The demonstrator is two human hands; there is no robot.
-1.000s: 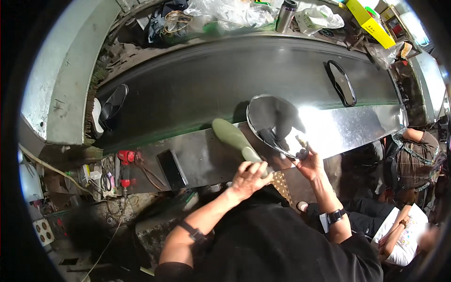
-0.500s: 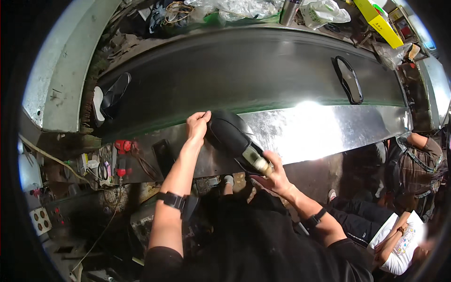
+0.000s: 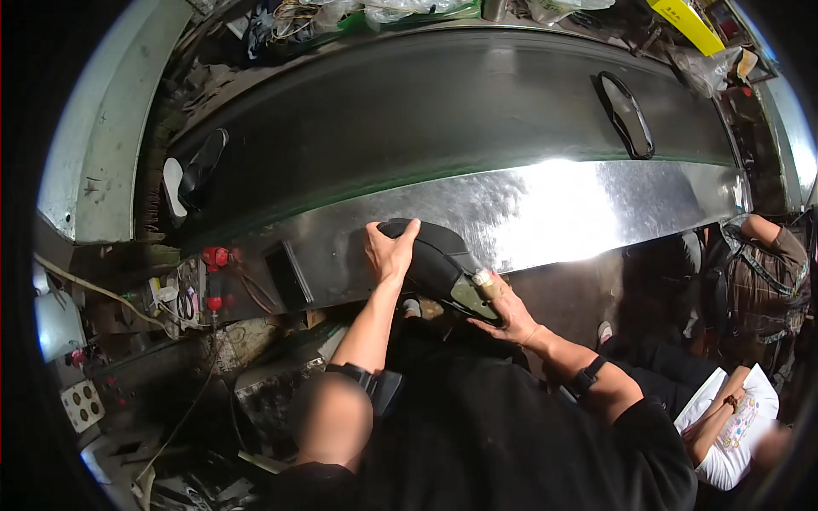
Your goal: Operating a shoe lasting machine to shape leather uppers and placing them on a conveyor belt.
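The shoe (image 3: pixel 436 266), a dark one on a last, now lies low against the shiny steel apron (image 3: pixel 596 209) of the conveyor, just under the edge of the black belt (image 3: pixel 443 111). One second ago it was held sole-up with its pale green sole showing, beside a round shiny object at the right hand; half a second ago it was raised at the belt edge, with the left hand high on its toe. Now it is turned dark side up and drawn down toward the body, and the round object is no longer in view. In judgement, the shoe is being repositioned in the hands, not released onto the belt. The left hand (image 3: pixel 390 252) is closed over the toe end, fingers curled across the top, thumb on the near side. The right hand (image 3: pixel 509 313) is clamped on the heel end from below and behind; a pale cylindrical part, probably the last's top, shows at its fingers. The shoe thus spans the two grips, toe at the left, heel lower at the right, tilted down toward the right. Outward, another dark shoe (image 3: pixel 626 112) lies on the belt far up right, well apart. A black-and-white shoe (image 3: pixel 189 175) rests at the belt's left end. A seated person (image 3: pixel 750 281) is at the right edge.
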